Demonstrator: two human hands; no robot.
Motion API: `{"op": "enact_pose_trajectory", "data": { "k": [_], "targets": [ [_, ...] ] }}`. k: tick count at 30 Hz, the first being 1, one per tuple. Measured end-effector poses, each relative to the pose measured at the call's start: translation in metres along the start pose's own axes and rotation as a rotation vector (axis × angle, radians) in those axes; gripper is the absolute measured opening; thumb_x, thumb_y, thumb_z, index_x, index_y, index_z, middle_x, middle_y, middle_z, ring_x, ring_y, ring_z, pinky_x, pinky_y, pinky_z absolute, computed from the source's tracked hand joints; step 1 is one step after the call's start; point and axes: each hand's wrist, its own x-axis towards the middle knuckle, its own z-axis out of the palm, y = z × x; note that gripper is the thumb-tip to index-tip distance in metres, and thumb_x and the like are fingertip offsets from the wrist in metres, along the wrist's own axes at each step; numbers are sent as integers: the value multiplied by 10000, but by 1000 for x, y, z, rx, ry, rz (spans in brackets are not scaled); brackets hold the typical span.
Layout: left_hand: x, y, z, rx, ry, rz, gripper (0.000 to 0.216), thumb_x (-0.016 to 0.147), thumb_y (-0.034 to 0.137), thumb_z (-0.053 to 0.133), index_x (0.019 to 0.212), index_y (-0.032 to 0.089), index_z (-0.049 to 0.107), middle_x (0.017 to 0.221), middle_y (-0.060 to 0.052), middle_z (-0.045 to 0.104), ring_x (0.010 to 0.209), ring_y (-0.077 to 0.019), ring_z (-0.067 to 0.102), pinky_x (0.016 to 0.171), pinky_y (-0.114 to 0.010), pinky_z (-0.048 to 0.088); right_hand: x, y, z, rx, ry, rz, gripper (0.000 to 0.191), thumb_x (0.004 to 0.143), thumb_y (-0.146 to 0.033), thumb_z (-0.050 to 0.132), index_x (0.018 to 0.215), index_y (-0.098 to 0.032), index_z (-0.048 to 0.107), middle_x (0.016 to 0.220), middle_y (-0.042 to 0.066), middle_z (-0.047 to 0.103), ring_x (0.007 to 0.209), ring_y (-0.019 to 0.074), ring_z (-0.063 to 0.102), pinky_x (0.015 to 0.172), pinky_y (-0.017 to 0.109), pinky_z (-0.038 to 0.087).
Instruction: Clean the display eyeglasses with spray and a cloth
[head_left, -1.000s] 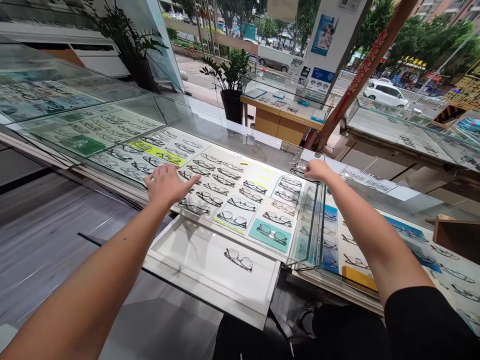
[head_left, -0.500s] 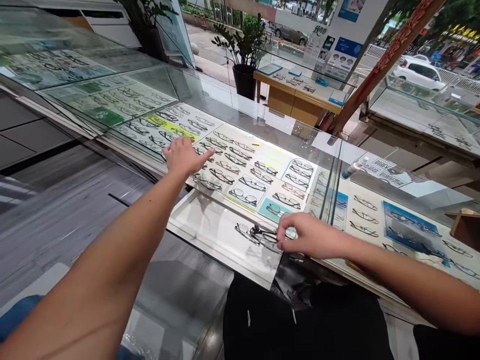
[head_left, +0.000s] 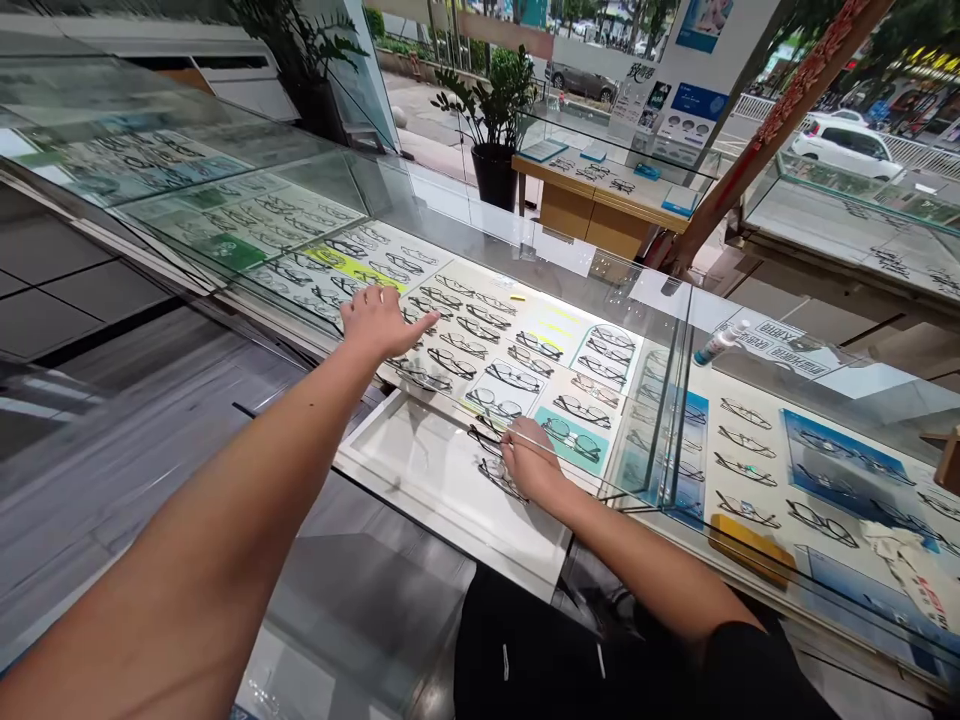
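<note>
Just ahead of your black trousers point(head_left: 540, 640), a white drawer point(head_left: 420, 460) stands pulled out under the display case point(head_left: 480, 273), and a thin-framed pair of glasses point(head_left: 501, 478) lies inside it. Over that drawer your right hand point(head_left: 531, 462) has its fingers curled in on a dark-framed pair point(head_left: 487, 430), just beyond the lying one; your fingertips are hidden, so their exact grip is hard to make out. Your left hand point(head_left: 381, 322) is farther off, palm down, holding nothing, its fingers spread wide above the front of the case. Under the glass, you have rows of glasses point(head_left: 463, 345) and a teal card point(head_left: 583, 430). To the right is a small bottle point(head_left: 718, 345). Farther away are a potted plant point(head_left: 496, 120), a wooden table point(head_left: 566, 212) and, outside, a white car point(head_left: 844, 148).
</note>
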Motion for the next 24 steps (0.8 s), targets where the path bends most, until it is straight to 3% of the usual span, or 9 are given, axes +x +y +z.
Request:
{"op": "enact_pose_trajectory", "data": {
  "k": [7,13,19,24],
  "targets": [
    [-1,-6,0,21,74,-14,1050,845,898,371,1495,86,513,1548,-331,504,1440,-502,440,1166,-615,327,118,-8,14,33,125,-24,136,975,-154,590,933,-187,715,1049,91,697,1051,240,601,976,339,428],
    [-3,-10,0,-17,82,-3,1005,848,883,402,1477,108,523,1523,-304,544,1460,-483,447,1182,-599,336,192,-2,4,121,213,76,140,995,-225,601,946,-180,724,1064,79,700,994,207,625,884,300,444],
    [-5,-12,-3,-20,72,12,1006,849,891,373,1474,116,519,1513,-301,547,1473,-474,446,1195,-602,334,223,33,-21,156,281,167,243,1034,-221,519,1007,-193,759,1090,65,697,1009,185,624,895,278,448],
    [-6,-13,-2,-24,82,11,971,850,884,379,1474,152,514,1530,-276,544,1488,-479,433,1204,-592,337,226,89,-43,52,388,304,277,1046,-238,493,1012,-177,761,1156,123,647,1171,262,564,1123,422,358]
  ]
}}
